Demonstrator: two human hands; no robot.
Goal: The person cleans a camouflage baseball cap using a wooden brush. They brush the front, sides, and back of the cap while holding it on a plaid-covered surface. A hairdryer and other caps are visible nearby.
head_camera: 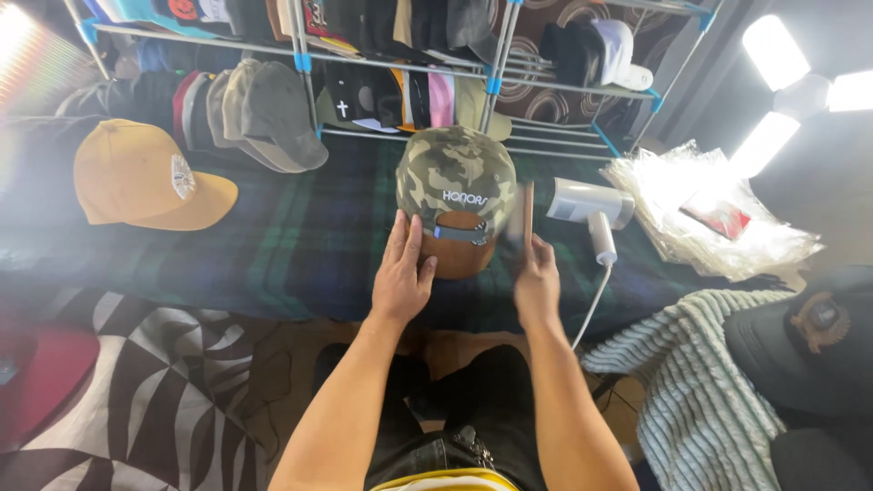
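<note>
A camouflage cap (456, 173) with a brown brim sits on the dark plaid cloth (300, 245) in the middle. The left hand (402, 273) lies flat on the brim, fingers spread. The right hand (536, 277) grips a thin dark thing (521, 218) — too blurry to tell what — beside the cap. A white hair dryer (587, 205) lies just right; a yellow cap (145, 177) lies far left.

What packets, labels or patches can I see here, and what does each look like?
Clear plastic bags: crinkly pile at right, a red card inside.
Patch on yellow cap: pale oval, at left.
Lettering on camouflage cap: small and white, above the left hand.
Round badge on dark cap: gold-edged, far right.
</note>
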